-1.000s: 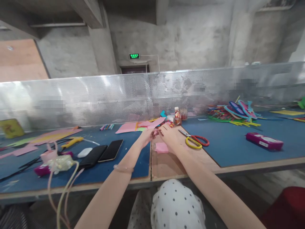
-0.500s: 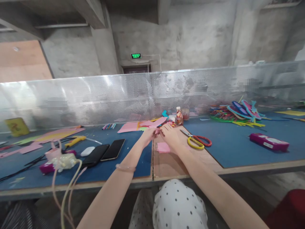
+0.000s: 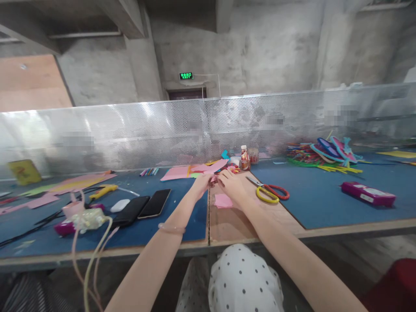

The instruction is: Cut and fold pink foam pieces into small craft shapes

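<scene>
Between my fingertips is a small pink paper piece (image 3: pixel 213 179), partly hidden by the fingers. My left hand (image 3: pixel 202 184) pinches it from the left, and my right hand (image 3: pixel 230 183) has its fingers closed on its right side. Just below the hands, a pink paper square (image 3: pixel 223 200) lies on the brown board (image 3: pixel 232 225). Scissors with red and yellow handles (image 3: pixel 267 195) rest to the right of my right hand. Behind my hands are pink paper sheets (image 3: pixel 177 172).
Two dark phones (image 3: pixel 154 203) and a white case (image 3: pixel 120 206) lie at left, near a power strip with cables (image 3: pixel 87 220). A bottle (image 3: pixel 244 158) stands behind. Pipe cleaners (image 3: pixel 300 157) and a purple box (image 3: pixel 367 193) are at right.
</scene>
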### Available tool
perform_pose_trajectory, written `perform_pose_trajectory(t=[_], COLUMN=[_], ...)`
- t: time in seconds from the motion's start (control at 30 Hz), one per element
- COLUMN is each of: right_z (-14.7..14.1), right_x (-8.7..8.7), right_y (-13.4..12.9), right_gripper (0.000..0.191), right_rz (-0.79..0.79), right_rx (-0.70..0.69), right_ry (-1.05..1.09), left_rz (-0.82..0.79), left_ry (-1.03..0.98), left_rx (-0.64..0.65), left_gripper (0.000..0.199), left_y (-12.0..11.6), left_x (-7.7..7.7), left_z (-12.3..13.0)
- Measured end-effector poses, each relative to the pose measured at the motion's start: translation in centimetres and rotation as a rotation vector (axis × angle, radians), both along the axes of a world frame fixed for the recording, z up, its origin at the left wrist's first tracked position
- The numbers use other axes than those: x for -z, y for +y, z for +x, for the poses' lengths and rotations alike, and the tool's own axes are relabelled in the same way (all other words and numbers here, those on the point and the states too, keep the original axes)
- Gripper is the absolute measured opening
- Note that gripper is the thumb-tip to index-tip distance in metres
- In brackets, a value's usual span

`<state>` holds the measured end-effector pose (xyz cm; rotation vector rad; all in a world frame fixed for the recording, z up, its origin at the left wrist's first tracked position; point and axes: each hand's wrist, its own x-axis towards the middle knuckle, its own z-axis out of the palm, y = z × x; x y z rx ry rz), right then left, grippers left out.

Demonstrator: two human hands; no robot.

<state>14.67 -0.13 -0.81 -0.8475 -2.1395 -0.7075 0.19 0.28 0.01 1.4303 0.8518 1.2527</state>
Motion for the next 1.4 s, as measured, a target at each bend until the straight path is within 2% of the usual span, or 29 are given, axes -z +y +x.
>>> perform_pose_trajectory(t=[0.1,0.3,0.5,0.73,0.9,1.0,1.23,1.4], right_z=[0.1,0.1,0.0,0.2,0.3,0.3,0.1,-0.1], right_x=[0.0,-0.1,0.1,-0.1,0.0,0.1,-0.3,-0.4], right_y=[0.0,-0.2,-0.3,-0.5,-0.2,-0.2,-0.8,-1.0], right_gripper=[0.018,0.02,0.021,0.02,0.021,0.022,0.024,0.025], right_rz=[0.018,0.047,0.044,0.024,0.035,0.037,-0.008,-0.049], right_rx=[-0.003,0.028,0.102,0.106,0.087,0.105,0.132,0.135], right_ry=[-0.045,-0.11,-0.161,-0.224,-0.22,-0.225,-0.262,-0.251], left_rz=[0.032,-0.071,-0.133,-0.074,-0.09,-0.109,-0.064,-0.066], left_ry=[-0.071,-0.077,-0.108,-0.126,-0.155,-0.164,-0.114,-0.158], left_rx=[0.026,-0.104,-0.019,0.004,0.035,0.032,0.03,-0.008], left_gripper=[0.022,0.01,0.016,0.021,0.019,0.017,0.028,0.024], left_y=[0.8,1.1,0.1,0.2,0.0,-0.1,0.3,0.3], left_x=[0.5,0.6,0.1,0.3,0.1,0.0,0.3,0.3], left_z=[-0.2,-0.3,-0.2,-0.2,-0.1,-0.1,-0.3,-0.2])
